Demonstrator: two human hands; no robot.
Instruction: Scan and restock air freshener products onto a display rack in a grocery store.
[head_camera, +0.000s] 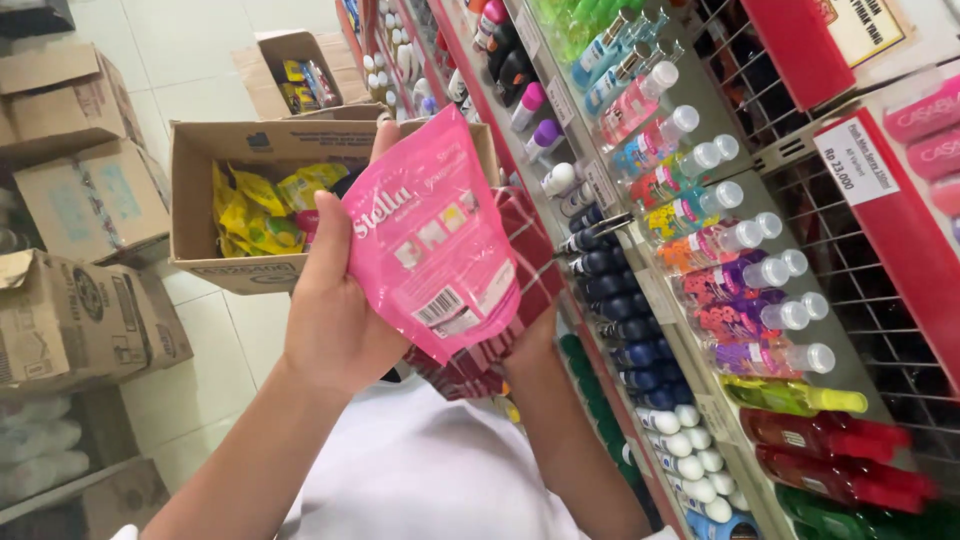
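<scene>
Head view: a glossy pink plastic refill pouch (432, 235) is held upright at chest height, with its printed back panel and barcode turned to the camera, so that the label can be read. The left hand (335, 300) is closed on the pouch's left edge, the thumb laid along the side and the fingertips curled over the top corner. The right hand (530, 345) is largely hidden behind the pouch and a folded red checked cloth (525, 270); it seems to support both from beneath, though its grip cannot be made out. An open brown cardboard box (235, 195) filled with yellow sachets (255, 215) is kept just beyond the hands, within easy reach. Spray bottles with white caps (720, 260) are ranked along the sloping shelves (650, 300) on the right, faces outward for display. More cardboard boxes (70, 310) are stacked on the tiled floor (200, 60).
</scene>
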